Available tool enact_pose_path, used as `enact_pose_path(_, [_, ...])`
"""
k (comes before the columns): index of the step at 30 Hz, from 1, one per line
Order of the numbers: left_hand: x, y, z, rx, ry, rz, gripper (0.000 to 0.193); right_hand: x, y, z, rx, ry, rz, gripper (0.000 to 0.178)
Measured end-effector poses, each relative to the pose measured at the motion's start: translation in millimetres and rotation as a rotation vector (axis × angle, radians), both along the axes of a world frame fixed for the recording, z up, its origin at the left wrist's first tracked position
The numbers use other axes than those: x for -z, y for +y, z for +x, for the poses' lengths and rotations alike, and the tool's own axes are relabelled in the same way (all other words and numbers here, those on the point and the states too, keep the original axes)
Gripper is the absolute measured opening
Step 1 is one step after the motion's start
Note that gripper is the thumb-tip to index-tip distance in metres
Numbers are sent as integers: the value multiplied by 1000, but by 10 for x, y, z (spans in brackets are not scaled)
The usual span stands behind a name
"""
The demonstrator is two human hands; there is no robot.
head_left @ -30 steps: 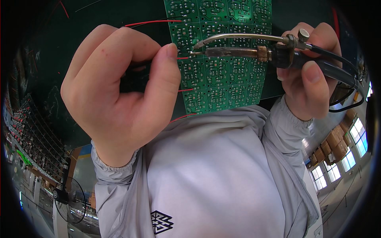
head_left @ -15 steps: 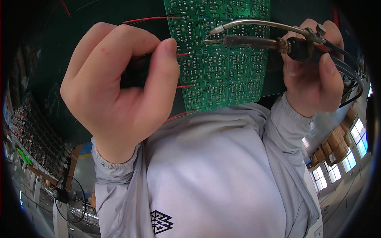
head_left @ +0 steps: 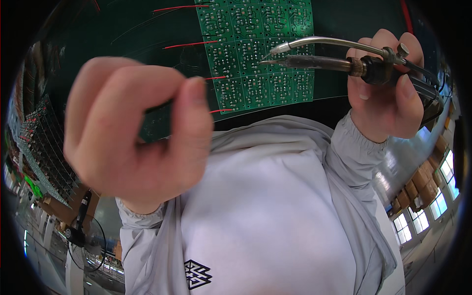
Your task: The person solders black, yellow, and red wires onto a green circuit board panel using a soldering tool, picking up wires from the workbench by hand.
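Note:
A green circuit board panel (head_left: 253, 69), divided into several small boards with solder joints facing up, lies in front of me. Red wires (head_left: 191, 44) stick out from its left edge. My right hand (head_left: 386, 101) grips a soldering iron (head_left: 314, 62) from the right, its tip over the panel's middle. A curved metal tube (head_left: 339, 41), clamped to the iron, ends just above that tip; a thin strand shows between them. My left hand (head_left: 142, 130), slightly blurred, is left of the panel near the lower wires. Its thumb and forefinger are pinched together; whatever they hold is hidden.
The panel lies on a dark green work surface (head_left: 162, 64). Cables trail from the iron at right. Far left are a rack of boards (head_left: 46, 142) and a black fan (head_left: 76, 236). Stacked cardboard boxes (head_left: 418, 189) stand by windows at far right.
The panel now sits farther from me and slightly left, showing more of its red wires. My left hand has moved left and toward me. The right hand and iron have barely moved.

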State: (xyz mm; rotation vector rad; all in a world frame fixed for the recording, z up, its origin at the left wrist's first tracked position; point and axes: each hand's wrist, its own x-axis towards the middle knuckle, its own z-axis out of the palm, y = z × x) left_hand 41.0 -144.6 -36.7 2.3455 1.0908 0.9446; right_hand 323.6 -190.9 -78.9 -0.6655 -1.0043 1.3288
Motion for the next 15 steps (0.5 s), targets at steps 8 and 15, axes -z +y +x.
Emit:
enact_pose_path(8, [412,-66,103,48,-94,-46,9,82,-107,16,11,-27,20,21])
enact_pose_path(15, [431,-64,33,27,-110,-85,10,71,-104,-69,52,-158,-23,22])
